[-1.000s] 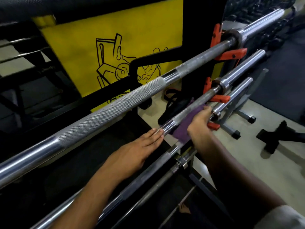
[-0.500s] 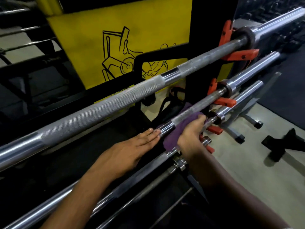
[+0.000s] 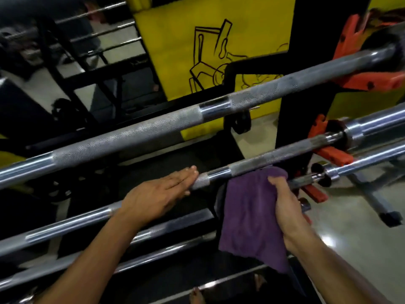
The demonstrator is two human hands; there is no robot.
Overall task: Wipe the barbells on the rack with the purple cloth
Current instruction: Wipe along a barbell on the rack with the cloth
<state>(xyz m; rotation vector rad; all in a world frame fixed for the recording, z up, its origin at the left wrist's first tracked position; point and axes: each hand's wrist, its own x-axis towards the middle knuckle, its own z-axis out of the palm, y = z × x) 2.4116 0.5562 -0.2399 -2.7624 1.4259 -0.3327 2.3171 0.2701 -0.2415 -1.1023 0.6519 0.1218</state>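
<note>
Several steel barbells lie slanted across a black rack (image 3: 291, 88). The top barbell (image 3: 140, 130) runs from lower left to upper right. My left hand (image 3: 157, 194) lies flat with straight fingers on the second barbell (image 3: 263, 159), fingertips on its knurled part. My right hand (image 3: 287, 205) grips the purple cloth (image 3: 245, 216) just below and in front of that second bar. The cloth hangs down loose and covers part of the lower barbells (image 3: 65, 224).
Orange rack hooks (image 3: 333, 154) hold the bars at the right upright. A yellow panel (image 3: 210, 51) with a black drawing stands behind. A grey stand's feet (image 3: 388, 216) sit on the pale floor at right. Bare toes (image 3: 197, 296) show at the bottom.
My right hand has drawn the cloth off the second barbell, toward me and down; the cloth now hangs unfolded. My left hand stays on the bar. The view has shifted left.
</note>
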